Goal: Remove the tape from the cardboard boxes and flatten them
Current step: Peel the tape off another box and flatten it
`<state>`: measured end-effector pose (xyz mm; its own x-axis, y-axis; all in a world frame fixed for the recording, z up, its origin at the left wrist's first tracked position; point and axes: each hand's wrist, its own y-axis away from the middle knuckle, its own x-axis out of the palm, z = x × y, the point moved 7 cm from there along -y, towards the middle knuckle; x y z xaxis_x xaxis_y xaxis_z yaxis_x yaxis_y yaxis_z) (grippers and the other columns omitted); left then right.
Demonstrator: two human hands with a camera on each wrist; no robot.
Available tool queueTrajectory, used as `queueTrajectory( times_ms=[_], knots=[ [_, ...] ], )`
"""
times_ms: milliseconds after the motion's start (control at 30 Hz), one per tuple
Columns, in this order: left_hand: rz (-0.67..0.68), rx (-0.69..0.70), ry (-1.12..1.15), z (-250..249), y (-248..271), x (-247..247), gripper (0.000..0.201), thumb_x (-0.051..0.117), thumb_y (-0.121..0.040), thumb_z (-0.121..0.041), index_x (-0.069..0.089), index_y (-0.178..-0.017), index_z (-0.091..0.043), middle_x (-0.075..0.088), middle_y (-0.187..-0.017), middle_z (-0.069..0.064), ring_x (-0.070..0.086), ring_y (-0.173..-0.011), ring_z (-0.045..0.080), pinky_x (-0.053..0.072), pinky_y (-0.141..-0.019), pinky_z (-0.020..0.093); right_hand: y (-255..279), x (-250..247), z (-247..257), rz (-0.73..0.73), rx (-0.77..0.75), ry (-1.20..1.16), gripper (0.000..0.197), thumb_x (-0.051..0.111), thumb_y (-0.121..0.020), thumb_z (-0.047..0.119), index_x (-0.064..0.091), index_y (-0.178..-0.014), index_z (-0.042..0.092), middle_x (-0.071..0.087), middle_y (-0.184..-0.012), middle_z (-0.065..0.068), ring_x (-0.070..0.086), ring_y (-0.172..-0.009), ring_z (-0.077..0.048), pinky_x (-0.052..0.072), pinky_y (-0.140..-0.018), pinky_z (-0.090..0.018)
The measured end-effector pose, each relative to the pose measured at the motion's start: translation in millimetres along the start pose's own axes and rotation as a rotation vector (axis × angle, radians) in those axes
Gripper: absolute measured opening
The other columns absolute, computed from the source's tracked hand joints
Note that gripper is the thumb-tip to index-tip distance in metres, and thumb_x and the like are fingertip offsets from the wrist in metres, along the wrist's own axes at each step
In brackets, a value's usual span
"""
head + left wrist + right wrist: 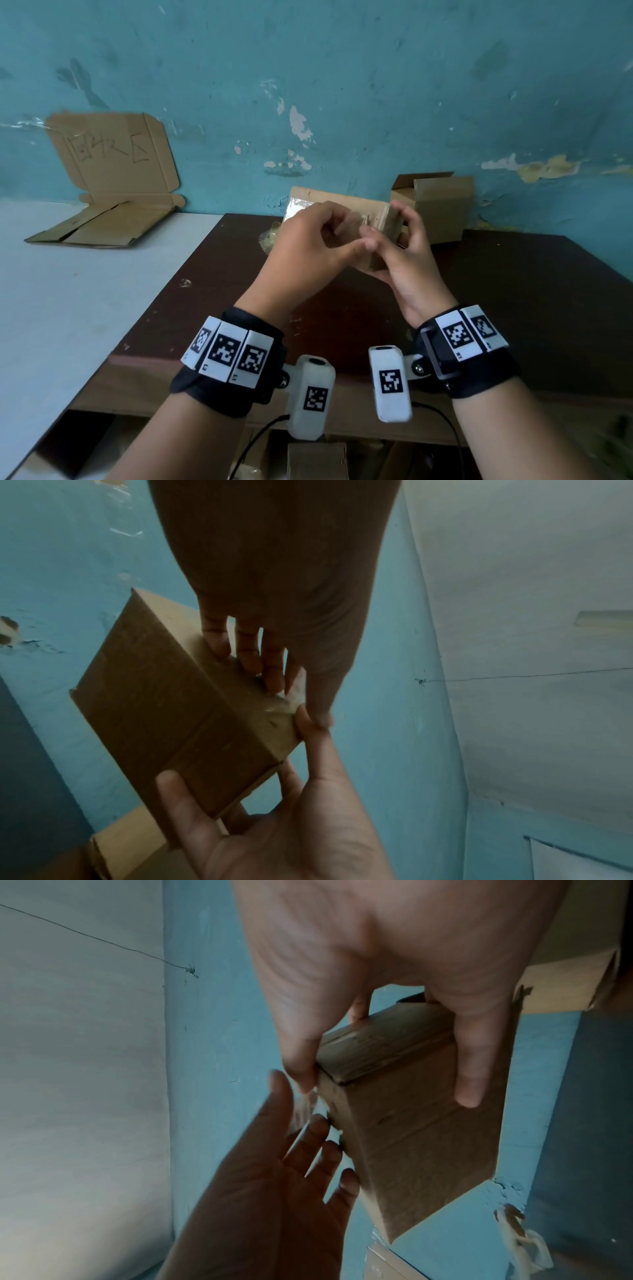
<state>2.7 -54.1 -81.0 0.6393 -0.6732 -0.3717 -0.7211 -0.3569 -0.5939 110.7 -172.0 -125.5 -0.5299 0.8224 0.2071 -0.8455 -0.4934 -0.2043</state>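
Note:
A small brown cardboard box (392,222) is held up above the dark brown table (513,291). My right hand (387,226) grips its near end, thumb on one side and fingers on the other. In the right wrist view the right hand (380,1085) wraps the box (411,1137). My left hand (356,229) is at the same corner and pinches a strip of clear tape (294,696) that lifts off the box (164,710). The tape (304,1110) shows between the left thumb and fingers.
An open cardboard box (442,209) stands at the back against the blue wall. A taped box (308,202) and crumpled tape (270,236) lie behind my hands. Flattened cardboard (113,164) leans on the wall over a white table (85,291) to the left.

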Motion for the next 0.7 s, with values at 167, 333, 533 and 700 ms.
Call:
queueTrajectory(
  times_ms=[167,333,533,700],
  knots=[
    [-0.144,-0.064,0.038,12.5,-3.9,-11.8,0.01,0.078,-0.09,-0.024,0.076,-0.082,-0.018,0.073,-0.074,0.0,0.067,-0.07,0.018,0.054,-0.065,0.035,1.7,3.6,3.3,0.006,-0.009,-0.016,0.08,0.083,-0.064,0.035,0.049,-0.137,0.035,0.062,-0.126,0.007,0.068,-0.116,-0.019,0.06,-0.092,-0.053],
    [-0.145,-0.15,0.061,22.4,-3.9,-12.1,0.014,0.079,-0.089,-0.03,0.079,-0.082,-0.018,0.076,-0.074,-0.002,0.074,-0.073,0.017,0.058,-0.068,0.034,1.2,0.2,4.2,-0.03,-0.043,-0.008,0.067,0.083,-0.08,0.017,0.05,-0.137,0.033,0.06,-0.128,0.006,0.066,-0.119,-0.019,0.058,-0.095,-0.054],
    [-0.141,-0.21,0.214,24.2,-3.0,-14.3,0.016,0.074,-0.093,-0.016,0.076,-0.077,-0.014,0.075,-0.07,-0.003,0.07,-0.066,0.008,0.056,-0.067,0.02,-2.7,-2.7,0.9,-0.034,-0.019,-0.006,0.071,0.088,-0.075,0.024,0.051,-0.135,0.036,0.062,-0.128,0.001,0.066,-0.119,-0.023,0.06,-0.092,-0.052],
    [-0.242,-0.364,0.448,42.2,0.3,-28.1,0.016,0.064,-0.1,-0.015,0.07,-0.087,-0.007,0.069,-0.074,0.001,0.065,-0.067,0.01,0.054,-0.058,0.022,-6.4,-12.1,6.9,-0.044,-0.011,-0.03,0.052,0.075,-0.089,0.022,0.051,-0.134,0.03,0.061,-0.128,0.0,0.069,-0.108,-0.019,0.061,-0.086,-0.056]
  ],
)
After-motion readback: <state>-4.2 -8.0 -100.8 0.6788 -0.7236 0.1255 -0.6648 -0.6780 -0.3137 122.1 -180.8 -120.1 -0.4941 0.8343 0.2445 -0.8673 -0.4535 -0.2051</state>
